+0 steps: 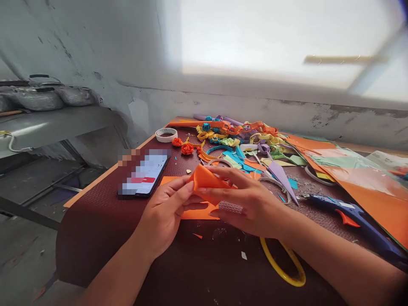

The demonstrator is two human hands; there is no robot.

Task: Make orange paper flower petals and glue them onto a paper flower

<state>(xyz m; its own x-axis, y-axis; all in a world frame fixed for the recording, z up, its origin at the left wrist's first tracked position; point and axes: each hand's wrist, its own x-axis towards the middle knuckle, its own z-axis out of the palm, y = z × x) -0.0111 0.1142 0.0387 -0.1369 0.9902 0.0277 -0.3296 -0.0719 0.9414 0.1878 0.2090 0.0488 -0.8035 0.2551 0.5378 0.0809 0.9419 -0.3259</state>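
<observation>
A piece of orange paper [208, 179], bent into a folded or curled shape, is held up between both hands. My left hand [167, 210] pinches its left edge between thumb and fingers. From the other side my right hand [255, 202] grips it, with the upper fingers along the paper and the thumb lower down. Beneath the hands an orange sheet [199, 213] lies flat on the dark red table cover [178, 259]. A yellow loop [298, 278], like a scissors handle, pokes out below my right wrist; the rest of it is hidden.
A phone [148, 172] lies at left, behind it a tape roll [166, 135]. Orange paper flowers [187, 148] and coloured paper strips [237, 138] heap at the back. On the right are a blue glue gun [353, 216], a purple paper cone [282, 175] and orange sheets [376, 199].
</observation>
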